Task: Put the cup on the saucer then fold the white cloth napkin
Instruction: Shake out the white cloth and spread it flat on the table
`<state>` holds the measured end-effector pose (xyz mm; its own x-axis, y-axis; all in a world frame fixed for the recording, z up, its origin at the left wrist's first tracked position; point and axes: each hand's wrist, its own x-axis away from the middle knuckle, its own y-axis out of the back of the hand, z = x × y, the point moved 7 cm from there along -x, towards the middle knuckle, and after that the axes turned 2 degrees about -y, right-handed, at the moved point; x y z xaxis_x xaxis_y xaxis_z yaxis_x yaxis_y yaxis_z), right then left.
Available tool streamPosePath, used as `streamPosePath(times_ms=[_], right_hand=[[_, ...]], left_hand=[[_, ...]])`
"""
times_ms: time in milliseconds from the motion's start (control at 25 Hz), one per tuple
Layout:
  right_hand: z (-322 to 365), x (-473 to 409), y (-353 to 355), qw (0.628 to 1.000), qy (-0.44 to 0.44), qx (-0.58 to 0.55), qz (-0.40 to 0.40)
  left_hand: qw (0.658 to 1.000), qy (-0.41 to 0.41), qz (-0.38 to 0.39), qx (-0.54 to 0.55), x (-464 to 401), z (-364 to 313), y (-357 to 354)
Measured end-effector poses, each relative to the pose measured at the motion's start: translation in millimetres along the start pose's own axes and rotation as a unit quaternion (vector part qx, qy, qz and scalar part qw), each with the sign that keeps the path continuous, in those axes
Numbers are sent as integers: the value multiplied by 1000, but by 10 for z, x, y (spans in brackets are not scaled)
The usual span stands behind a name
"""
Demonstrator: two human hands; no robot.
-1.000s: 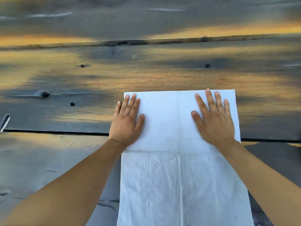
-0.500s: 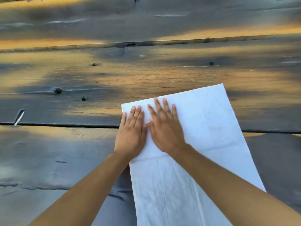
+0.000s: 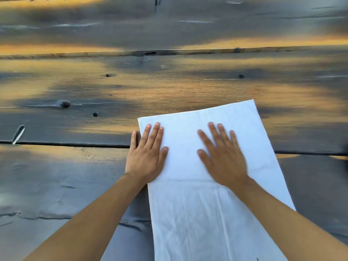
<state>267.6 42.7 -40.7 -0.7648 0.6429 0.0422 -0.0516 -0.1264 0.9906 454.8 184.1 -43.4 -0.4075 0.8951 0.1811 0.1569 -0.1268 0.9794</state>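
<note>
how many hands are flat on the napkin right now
2. The left hand presses the white napkin near its left edge, little finger off on the wooden table. The right hand presses near its middle.

Warm, low orange light falls in patches across the weathered grey wooden plank counter (image 3: 169,87), broken by broad soft-edged shadows. The white cloth napkin (image 3: 212,185) lies in shade and reads cool bluish-white, without glare. The right hand (image 3: 224,159) is slightly smeared by motion blur. Plank seams bow with wide-angle distortion, and the far edge turns soft and streaky.
</note>
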Motion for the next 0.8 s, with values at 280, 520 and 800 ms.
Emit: streamPosePath(times_ms=[280, 520, 800], right_hand=[[-1031, 352, 103, 991, -135, -6, 12], [-569, 103, 264, 983, -157, -89, -23], [836, -22, -9, 997, 31, -76, 10]], left_hand=[[997, -76, 4, -33, -510, -73, 108], [997, -68, -43, 17, -338, -316, 255], [999, -42, -23, 22, 191, -453, -76]])
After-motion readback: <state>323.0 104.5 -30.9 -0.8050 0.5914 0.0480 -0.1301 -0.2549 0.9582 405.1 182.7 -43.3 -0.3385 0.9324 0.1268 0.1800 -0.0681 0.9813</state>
